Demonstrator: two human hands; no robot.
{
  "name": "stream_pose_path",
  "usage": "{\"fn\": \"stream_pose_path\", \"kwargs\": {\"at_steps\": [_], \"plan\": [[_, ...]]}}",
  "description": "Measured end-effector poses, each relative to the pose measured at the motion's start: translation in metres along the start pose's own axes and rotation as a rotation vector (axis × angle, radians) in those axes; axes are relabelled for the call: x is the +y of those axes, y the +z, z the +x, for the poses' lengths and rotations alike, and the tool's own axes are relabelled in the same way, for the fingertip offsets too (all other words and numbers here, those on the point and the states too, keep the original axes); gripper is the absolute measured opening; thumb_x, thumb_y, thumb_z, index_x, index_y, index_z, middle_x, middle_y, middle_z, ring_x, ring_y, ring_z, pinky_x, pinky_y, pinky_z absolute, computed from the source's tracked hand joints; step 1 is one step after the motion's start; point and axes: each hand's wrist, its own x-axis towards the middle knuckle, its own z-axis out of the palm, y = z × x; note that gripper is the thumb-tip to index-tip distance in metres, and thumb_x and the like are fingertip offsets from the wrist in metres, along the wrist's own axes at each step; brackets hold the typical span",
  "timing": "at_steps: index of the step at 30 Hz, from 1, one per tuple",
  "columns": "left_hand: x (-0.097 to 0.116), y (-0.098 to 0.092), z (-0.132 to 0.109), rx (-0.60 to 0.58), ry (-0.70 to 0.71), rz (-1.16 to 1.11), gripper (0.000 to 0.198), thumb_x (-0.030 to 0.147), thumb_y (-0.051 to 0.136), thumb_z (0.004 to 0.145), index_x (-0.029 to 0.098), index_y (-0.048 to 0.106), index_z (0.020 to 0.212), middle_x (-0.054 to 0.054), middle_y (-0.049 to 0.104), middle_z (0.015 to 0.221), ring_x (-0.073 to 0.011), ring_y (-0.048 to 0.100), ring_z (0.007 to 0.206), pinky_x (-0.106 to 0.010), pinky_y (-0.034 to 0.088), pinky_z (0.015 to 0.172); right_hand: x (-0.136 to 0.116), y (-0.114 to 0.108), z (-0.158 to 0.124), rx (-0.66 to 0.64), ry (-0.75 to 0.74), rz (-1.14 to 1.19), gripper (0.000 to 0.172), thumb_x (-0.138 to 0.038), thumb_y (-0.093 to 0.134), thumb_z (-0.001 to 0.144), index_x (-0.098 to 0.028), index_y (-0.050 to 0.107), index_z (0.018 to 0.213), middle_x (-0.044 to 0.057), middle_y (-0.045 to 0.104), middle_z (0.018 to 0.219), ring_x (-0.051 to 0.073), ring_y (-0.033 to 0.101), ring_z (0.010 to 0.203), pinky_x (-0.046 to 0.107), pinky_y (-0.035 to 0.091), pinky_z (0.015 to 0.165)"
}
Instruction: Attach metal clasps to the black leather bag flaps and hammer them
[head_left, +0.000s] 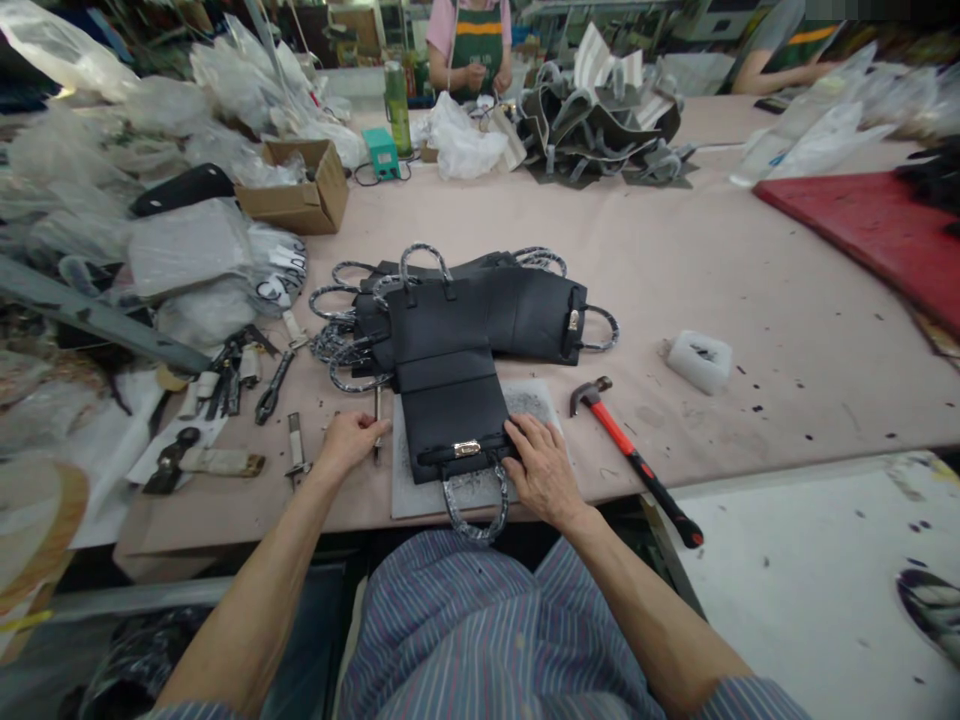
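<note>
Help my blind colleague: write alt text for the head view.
The wearer's right hand touches a black leather-like bag panel with a shiny metal clasp, over a pale grey board; the left hand is at a slim metal rod. A red-and-black claw hammer lies to the right.

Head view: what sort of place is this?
Probably a bag-making workshop: black bag panels with handles, a claw hammer beside them, and a heap of grey pieces farther back on the worktable.

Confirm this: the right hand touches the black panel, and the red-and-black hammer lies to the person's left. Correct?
The side is wrong: the head view shows the red-and-black hammer to the person's right. The right hand does touch the black panel.
</note>
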Motion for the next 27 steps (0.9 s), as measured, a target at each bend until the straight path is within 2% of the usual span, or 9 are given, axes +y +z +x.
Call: {"fn": "stream_pose_path", "kwargs": {"at_steps": [4, 7, 10, 12, 15, 17, 20, 23, 27], "plan": [[0.008, 0.003, -0.015, 0.172, 0.017, 0.093, 0.030, 0.047, 0.061, 0.085, 0.018, 0.069, 0.084, -0.009, 0.073, 0.083, -0.0259, 0.067, 0.081, -0.031, 0.043, 0.067, 0.000, -0.002, 0.000, -0.007, 0.000, 0.018, 0.052, -0.028, 0.050, 0.097, -0.018, 0.047, 0.147, 0.012, 0.046, 0.153, 0.031, 0.036, 0.144, 0.055, 0.022, 0.121], [0.017, 0.008, -0.039, 0.266, 0.238, 0.114, 0.024, 0.039, 0.056, 0.092, 0.019, 0.068, 0.088, -0.009, 0.072, 0.093, -0.0249, 0.066, 0.088, -0.032, 0.046, 0.075, 0.002, -0.002, -0.001, -0.015, -0.002, 0.034, 0.049, -0.026, 0.050, 0.097, -0.021, 0.049, 0.146, 0.011, 0.046, 0.153, 0.031, 0.035, 0.144, 0.056, 0.022, 0.120], [0.029, 0.018, -0.066, 0.161, 0.572, 0.104, 0.018, 0.032, 0.055, 0.096, 0.020, 0.067, 0.092, -0.007, 0.069, 0.097, -0.0215, 0.064, 0.091, -0.031, 0.048, 0.082, 0.003, -0.002, 0.000, -0.006, -0.020, 0.046, 0.043, -0.022, 0.050, 0.097, -0.025, 0.057, 0.139, 0.010, 0.047, 0.151, 0.032, 0.035, 0.143, 0.058, 0.024, 0.118], [0.037, 0.025, -0.079, 0.072, 0.722, 0.156, 0.012, 0.028, 0.058, 0.096, 0.020, 0.066, 0.099, -0.007, 0.067, 0.100, -0.0212, 0.063, 0.094, -0.032, 0.049, 0.083, 0.003, -0.005, 0.004, 0.008, -0.045, 0.046, 0.038, -0.020, 0.051, 0.096, -0.024, 0.061, 0.133, 0.011, 0.050, 0.146, 0.031, 0.039, 0.138, 0.056, 0.027, 0.116], [0.048, 0.031, -0.085, 0.016, 0.789, 0.331, 0.007, 0.020, 0.059, 0.095, 0.018, 0.064, 0.099, -0.008, 0.065, 0.099, -0.0236, 0.059, 0.096, -0.034, 0.049, 0.080, -0.001, -0.016, 0.017, -0.032, -0.105, 0.005, 0.030, -0.020, 0.054, 0.095, -0.023, 0.066, 0.122, 0.010, 0.057, 0.134, 0.030, 0.048, 0.124, 0.049, 0.036, 0.107], [0.055, 0.031, -0.083, -0.010, 0.817, 0.442, 0.009, 0.013, 0.056, 0.093, 0.018, 0.063, 0.097, -0.009, 0.063, 0.097, -0.0242, 0.058, 0.094, -0.034, 0.049, 0.079, -0.003, -0.025, 0.030, -0.128, -0.184, -0.063, 0.026, -0.019, 0.054, 0.095, -0.023, 0.067, 0.118, 0.009, 0.061, 0.122, 0.027, 0.052, 0.111, 0.043, 0.042, 0.096], [0.064, 0.028, -0.079, -0.061, 0.873, 0.569, 0.022, 0.001, 0.049, 0.088, 0.017, 0.061, 0.096, -0.010, 0.062, 0.096, -0.0241, 0.057, 0.092, -0.034, 0.049, 0.077, -0.007, -0.037, 0.050, -0.300, -0.342, -0.202, 0.023, -0.012, 0.050, 0.094, -0.017, 0.066, 0.109, 0.010, 0.063, 0.107, 0.025, 0.053, 0.096, 0.037, 0.043, 0.083], [0.069, 0.027, -0.079, -0.093, 0.921, 0.652, 0.026, -0.003, 0.047, 0.083, 0.015, 0.061, 0.095, -0.011, 0.061, 0.093, -0.0255, 0.056, 0.091, -0.034, 0.048, 0.073, -0.010, -0.043, 0.064, -0.398, -0.474, -0.283, 0.020, -0.008, 0.046, 0.094, -0.014, 0.063, 0.103, 0.011, 0.061, 0.101, 0.024, 0.054, 0.093, 0.035, 0.043, 0.081], [0.064, 0.031, -0.082, -0.064, 0.983, 0.699, 0.024, -0.001, 0.046, 0.083, 0.014, 0.061, 0.096, -0.012, 0.060, 0.092, -0.0271, 0.056, 0.087, -0.036, 0.048, 0.071, -0.012, -0.046, 0.070, -0.441, -0.584, -0.291, 0.020, -0.012, 0.042, 0.099, -0.014, 0.061, 0.106, 0.010, 0.061, 0.099, 0.021, 0.056, 0.084, 0.033, 0.043, 0.075]]}}
